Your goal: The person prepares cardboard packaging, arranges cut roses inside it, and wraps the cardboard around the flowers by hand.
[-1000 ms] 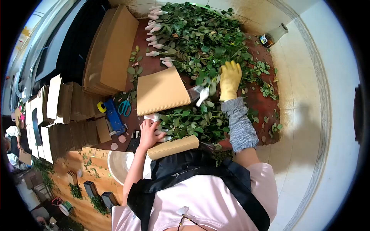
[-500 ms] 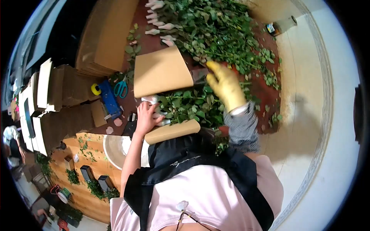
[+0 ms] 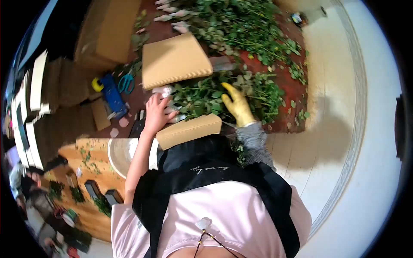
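My bare left hand [image 3: 157, 114] rests with spread fingers at the head end of a bunch of leafy flower stems [image 3: 204, 96], touching pale wrapped flower heads [image 3: 162, 91] that partly show. My right hand [image 3: 238, 106], in a yellow glove, is over the stem side of that bunch, thumb and fingers apart. Under the bunch lies a cardboard sheet; its near flap [image 3: 189, 131] curls up by my apron and its far flap [image 3: 176, 61] stands on the other side.
A large pile of leafy stems [image 3: 241, 30] covers the far table. Blue scissors [image 3: 125, 84], a blue tool [image 3: 112, 96] and yellow tape [image 3: 97, 84] lie left. Cardboard stacks [image 3: 107, 38] stand beyond. A white basin [image 3: 120, 157] is below the table edge. Another person [image 3: 32, 178] is far left.
My right hand has come from the edge of the far pile back onto the near bunch. My left hand stays at the flower heads. The whole view has shifted slightly.
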Tool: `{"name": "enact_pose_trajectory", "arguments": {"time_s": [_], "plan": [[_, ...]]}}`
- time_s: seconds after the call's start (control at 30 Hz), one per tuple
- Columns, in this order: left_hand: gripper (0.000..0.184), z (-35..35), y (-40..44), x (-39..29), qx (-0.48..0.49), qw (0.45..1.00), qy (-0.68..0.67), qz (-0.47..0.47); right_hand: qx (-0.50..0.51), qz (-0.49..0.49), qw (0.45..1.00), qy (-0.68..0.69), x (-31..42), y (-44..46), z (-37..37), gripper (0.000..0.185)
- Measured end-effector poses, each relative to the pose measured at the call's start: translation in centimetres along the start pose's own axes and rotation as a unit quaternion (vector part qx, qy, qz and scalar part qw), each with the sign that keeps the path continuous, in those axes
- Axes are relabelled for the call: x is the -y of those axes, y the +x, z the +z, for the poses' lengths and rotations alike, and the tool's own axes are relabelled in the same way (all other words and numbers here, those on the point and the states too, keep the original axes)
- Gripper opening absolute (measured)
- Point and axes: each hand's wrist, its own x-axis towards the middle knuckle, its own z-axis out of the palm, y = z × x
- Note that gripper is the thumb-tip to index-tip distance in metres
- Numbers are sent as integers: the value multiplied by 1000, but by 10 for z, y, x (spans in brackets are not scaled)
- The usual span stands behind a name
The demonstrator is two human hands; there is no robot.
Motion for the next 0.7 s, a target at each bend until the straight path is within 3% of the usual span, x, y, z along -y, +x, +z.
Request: {"name": "enact_pose_trajectory", "arguments": {"time_s": [0.1, 0.17, 0.23, 0.27, 0.3, 0.37, 0.4, 0.43, 0.5, 0.57, 0.63, 0.67, 0.7], "plan": [[49, -26, -11, -2, -32, 996, -70, -32, 62, 24, 989, -133, 51, 4, -29, 54], [37, -27, -26, 13, -79, 984, -119, -105, 146, -1, 983, -113, 123, 8, -44, 58], [27, -22, -42, 28, -54, 932, -253, -253, 198, -178, 961, 79, 164, 14, -24, 67], [35, -23, -43, 29, -27, 921, -266, -283, 259, -190, 935, 151, 184, 15, -10, 68], [35, -22, -42, 30, -29, 919, -267, -288, 329, -209, 915, 101, 189, 20, 5, 65], [48, -20, -38, 25, 89, 902, -286, -312, 367, -283, 858, -223, 155, 33, 57, 33], [57, -37, -28, 7, 168, 903, -242, -312, 441, -218, 786, -375, 156, 43, 80, 27], [54, -34, -25, 3, 193, 933, -163, -255, 471, -224, 712, -471, 117, 45, 112, 29], [51, -38, -21, 0, 272, 935, -116, -194, 502, -210, 727, -419, 131, 54, 102, 28], [45, -30, -25, 1, 230, 949, -122, -180, 506, -171, 783, -318, 140, 56, 84, 30], [36, -26, -23, 4, 179, 945, -226, -156, 499, -166, 792, -311, 123, 50, 84, 35], [31, -21, -28, 6, 145, 910, -350, -165, 491, -190, 779, -341, 120, 50, 87, 32], [31, -16, -33, 6, 146, 909, -353, -167, 483, -214, 766, -367, 117, 47, 91, 30]]}}
